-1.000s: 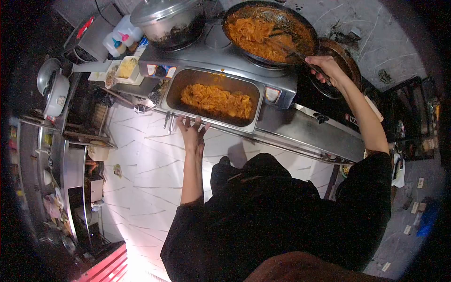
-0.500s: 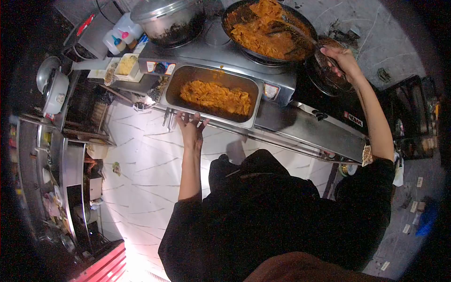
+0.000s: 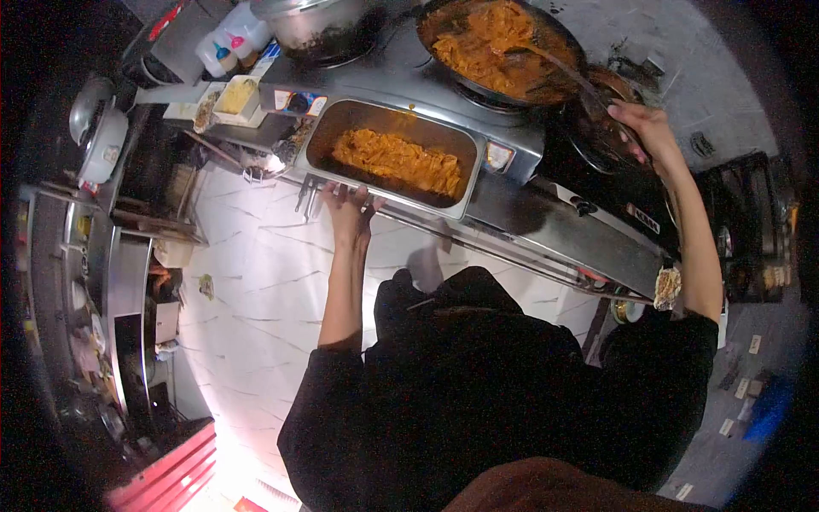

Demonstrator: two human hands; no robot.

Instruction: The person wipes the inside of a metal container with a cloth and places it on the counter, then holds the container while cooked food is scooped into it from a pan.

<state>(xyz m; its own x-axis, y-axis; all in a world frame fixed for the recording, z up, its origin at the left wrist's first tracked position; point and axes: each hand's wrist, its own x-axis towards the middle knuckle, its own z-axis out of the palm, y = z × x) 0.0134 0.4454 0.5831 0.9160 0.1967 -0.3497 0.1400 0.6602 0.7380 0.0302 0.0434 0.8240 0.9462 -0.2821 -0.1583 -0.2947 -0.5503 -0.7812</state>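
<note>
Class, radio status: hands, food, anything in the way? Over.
Right hand holding utensil over wok; left hand at steel pan, near edge; food in both; nothing visibly blocking hands.

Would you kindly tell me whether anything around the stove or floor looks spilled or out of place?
A small orange spot, probably spilled food, marks the steel by the rectangular pan's far rim. A small greenish scrap also lies on the pale floor, looking dropped.

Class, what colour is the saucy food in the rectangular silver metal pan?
Orange-brown: the food in the pan shows best in the head view.
</note>
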